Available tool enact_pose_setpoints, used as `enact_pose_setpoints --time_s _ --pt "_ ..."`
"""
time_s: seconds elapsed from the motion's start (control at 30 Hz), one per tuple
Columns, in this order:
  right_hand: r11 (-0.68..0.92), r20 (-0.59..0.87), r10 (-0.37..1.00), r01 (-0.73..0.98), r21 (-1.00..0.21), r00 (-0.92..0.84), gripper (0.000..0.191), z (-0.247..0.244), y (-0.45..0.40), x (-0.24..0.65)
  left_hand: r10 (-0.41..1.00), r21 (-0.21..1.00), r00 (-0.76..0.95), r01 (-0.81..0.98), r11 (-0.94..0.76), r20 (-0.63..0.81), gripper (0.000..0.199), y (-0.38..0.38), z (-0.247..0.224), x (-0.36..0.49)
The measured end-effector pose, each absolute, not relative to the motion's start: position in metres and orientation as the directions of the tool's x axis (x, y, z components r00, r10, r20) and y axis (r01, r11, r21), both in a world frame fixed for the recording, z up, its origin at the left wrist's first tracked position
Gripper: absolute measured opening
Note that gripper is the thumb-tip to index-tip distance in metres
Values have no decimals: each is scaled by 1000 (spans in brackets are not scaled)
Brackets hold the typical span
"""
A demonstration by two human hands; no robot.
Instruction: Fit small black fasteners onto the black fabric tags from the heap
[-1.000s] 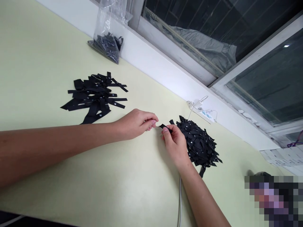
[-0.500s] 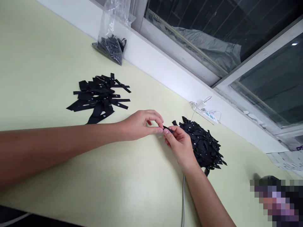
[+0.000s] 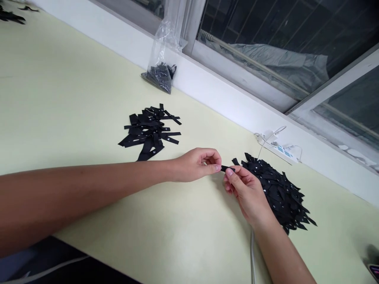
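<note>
A short black fabric strip point(image 3: 226, 169) is stretched between my two hands above the table. My left hand point(image 3: 204, 163) pinches its left end between thumb and forefinger. The other end is in my right hand point(image 3: 244, 189), with the thumb on top and the fingers curled beneath. Just behind my right hand lies a big heap of black strips point(image 3: 280, 189), many with small white marks. A smaller, looser pile of similar strips point(image 3: 149, 128) lies beyond my left forearm.
A clear plastic bag point(image 3: 161, 75) with black pieces inside stands against the wall. A white power strip point(image 3: 281, 152) with cords sits by the wall, and a grey cable point(image 3: 252, 256) runs under my right arm. More black strips point(image 3: 12, 16) lie at the far left.
The view has shifted left, so everything appears further right. My hands have drawn slightly apart, and my left fingers have closed on the strip, showing more of it between them.
</note>
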State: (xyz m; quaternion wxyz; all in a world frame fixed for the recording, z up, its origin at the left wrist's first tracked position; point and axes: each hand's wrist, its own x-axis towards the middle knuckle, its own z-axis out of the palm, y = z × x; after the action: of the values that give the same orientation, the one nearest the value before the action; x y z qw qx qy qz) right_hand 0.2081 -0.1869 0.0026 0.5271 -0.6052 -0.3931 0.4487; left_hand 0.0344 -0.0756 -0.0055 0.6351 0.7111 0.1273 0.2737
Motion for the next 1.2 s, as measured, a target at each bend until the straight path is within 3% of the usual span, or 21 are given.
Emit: enact_pose_setpoints --time_s 0.47,0.67,0.83,1.2 --pt "-54 -7 953 148 -988 303 31 -3 -190 211 578 974 784 -190 -125 227 10 -73 -16 39" --pt "4 79 955 256 -967 285 25 -2 -193 210 643 984 746 -100 -147 172 13 -73 -12 38" --pt "44 167 946 402 -915 277 23 -6 -194 210 639 964 743 -33 -265 201 6 -75 -8 34" --pt "83 296 931 664 -743 216 17 -5 -200 211 642 950 736 -8 -311 216 5 -78 -6 33"
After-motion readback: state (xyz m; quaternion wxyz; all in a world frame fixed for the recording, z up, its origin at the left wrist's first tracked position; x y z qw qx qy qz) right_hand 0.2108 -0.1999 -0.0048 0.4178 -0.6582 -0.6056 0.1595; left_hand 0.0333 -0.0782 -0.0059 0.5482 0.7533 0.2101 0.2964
